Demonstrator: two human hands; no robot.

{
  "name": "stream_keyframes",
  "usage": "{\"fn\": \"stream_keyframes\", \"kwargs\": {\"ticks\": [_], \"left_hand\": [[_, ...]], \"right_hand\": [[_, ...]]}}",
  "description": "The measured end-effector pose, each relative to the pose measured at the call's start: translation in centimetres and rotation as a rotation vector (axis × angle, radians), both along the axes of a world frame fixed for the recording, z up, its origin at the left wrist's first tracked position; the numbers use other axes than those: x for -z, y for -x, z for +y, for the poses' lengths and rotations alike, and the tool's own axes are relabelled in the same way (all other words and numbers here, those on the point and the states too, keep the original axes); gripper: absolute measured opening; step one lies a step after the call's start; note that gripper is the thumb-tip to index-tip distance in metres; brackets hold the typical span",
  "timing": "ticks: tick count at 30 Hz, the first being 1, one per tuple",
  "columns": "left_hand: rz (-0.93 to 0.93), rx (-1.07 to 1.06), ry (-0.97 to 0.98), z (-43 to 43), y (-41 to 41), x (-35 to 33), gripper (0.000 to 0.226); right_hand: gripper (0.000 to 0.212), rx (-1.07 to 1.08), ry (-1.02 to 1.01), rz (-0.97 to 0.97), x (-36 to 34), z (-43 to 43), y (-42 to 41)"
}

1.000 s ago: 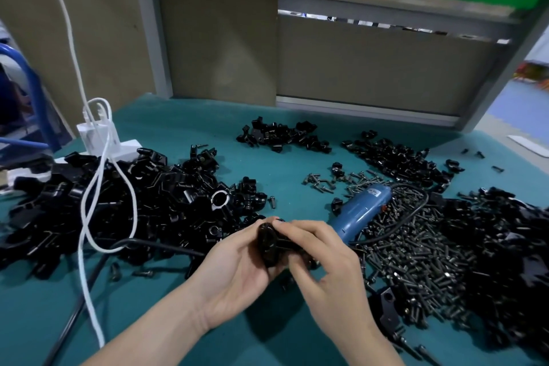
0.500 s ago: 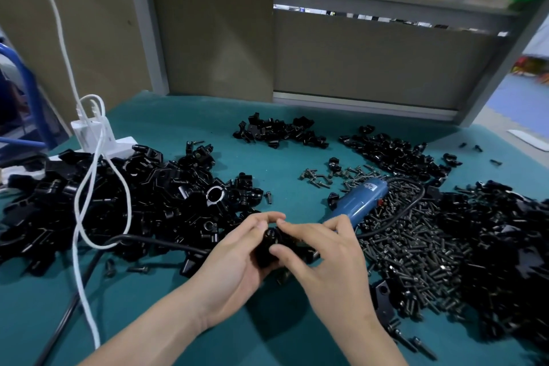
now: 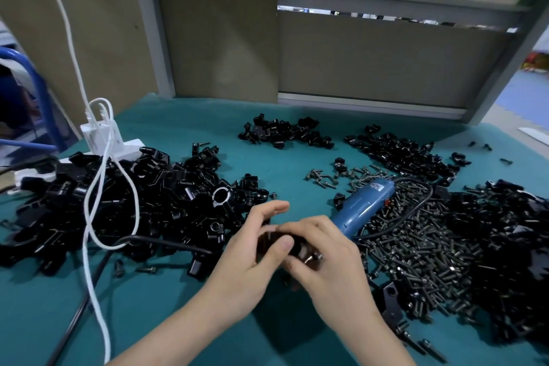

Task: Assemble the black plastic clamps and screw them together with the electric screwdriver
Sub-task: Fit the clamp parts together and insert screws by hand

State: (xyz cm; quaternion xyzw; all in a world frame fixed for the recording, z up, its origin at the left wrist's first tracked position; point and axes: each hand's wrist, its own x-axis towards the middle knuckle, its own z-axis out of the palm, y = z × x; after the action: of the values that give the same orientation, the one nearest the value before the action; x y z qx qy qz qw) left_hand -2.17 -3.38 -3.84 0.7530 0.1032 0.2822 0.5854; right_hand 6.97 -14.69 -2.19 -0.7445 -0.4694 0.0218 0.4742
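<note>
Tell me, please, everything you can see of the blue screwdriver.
The screwdriver has a blue, plastic-looking round body with a pale label and a small red part near its far end. It lies on its side, slanting away to the right, at the edge of the screws. A black cable curls from its far end. Its near end is hidden behind the right hand, which holds a clamp.

On the table [image 3: 178, 321], a large heap of clamp parts [image 3: 166, 211] lies left, with a power strip [image 3: 127, 148] at its far edge and a cable [image 3: 86, 217] draped over it. Two smaller piles sit far: a centre pile [image 3: 282, 132] and a right pile [image 3: 401, 154]. The electric screwdriver [image 3: 362, 205] lies on the left edge of the screw heap [image 3: 421, 252]. Just near of it, the left hand [image 3: 249, 264] and right hand [image 3: 329, 267] hold a clamp [image 3: 267, 241].
</note>
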Motion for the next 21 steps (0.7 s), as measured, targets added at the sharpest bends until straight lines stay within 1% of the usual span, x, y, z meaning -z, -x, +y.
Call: {"fn": "stream_keyframes", "kwargs": {"ticks": [1, 2, 4, 5, 7, 9, 12, 14, 18, 21], "left_hand": [[-0.034, 0.014, 0.053, -0.1, 0.0, 0.0, 0.045], [-0.063, 0.032, 0.125, -0.1, 0.0, -0.1, 0.048], [-0.095, 0.068, 0.222, -0.2, -0.1, -0.1, 0.052], [-0.096, 0.079, 0.230, -0.2, -0.2, -0.1, 0.053], [-0.093, 0.068, 0.238, -0.2, -0.3, -0.2, 0.052], [-0.116, 0.015, 0.276, -0.1, -0.4, -0.3, 0.045], [-0.146, -0.054, 0.300, 0.1, -0.4, -0.4, 0.033], [-0.158, -0.071, 0.318, 0.0, -0.4, -0.5, 0.034], [-0.183, -0.078, 0.388, -0.2, -0.4, -0.8, 0.045], [-0.181, -0.093, 0.397, -0.1, -0.2, -0.8, 0.046]], "right_hand": [[0.037, 0.010, -0.042, 0.070, 0.0, 0.0, 0.0], [0.037, 0.007, -0.106, 0.203, -0.1, 0.0, 0.0], [0.031, -0.005, -0.260, 0.519, -0.4, 0.0, -0.1], [0.026, -0.015, -0.317, 0.643, -0.6, -0.1, -0.2], [0.019, -0.061, -0.361, 0.794, -0.9, -0.1, -0.4], [0.025, -0.116, -0.358, 0.858, -1.0, -0.1, -0.3], [0.027, -0.148, -0.347, 0.875, -0.8, 0.0, 0.0], [0.026, -0.154, -0.365, 0.870, -0.7, 0.1, 0.2], [0.027, -0.178, -0.406, 0.854, -0.8, 0.0, 0.0], [0.029, -0.166, -0.417, 0.859, -0.7, 0.0, -0.2]]}}
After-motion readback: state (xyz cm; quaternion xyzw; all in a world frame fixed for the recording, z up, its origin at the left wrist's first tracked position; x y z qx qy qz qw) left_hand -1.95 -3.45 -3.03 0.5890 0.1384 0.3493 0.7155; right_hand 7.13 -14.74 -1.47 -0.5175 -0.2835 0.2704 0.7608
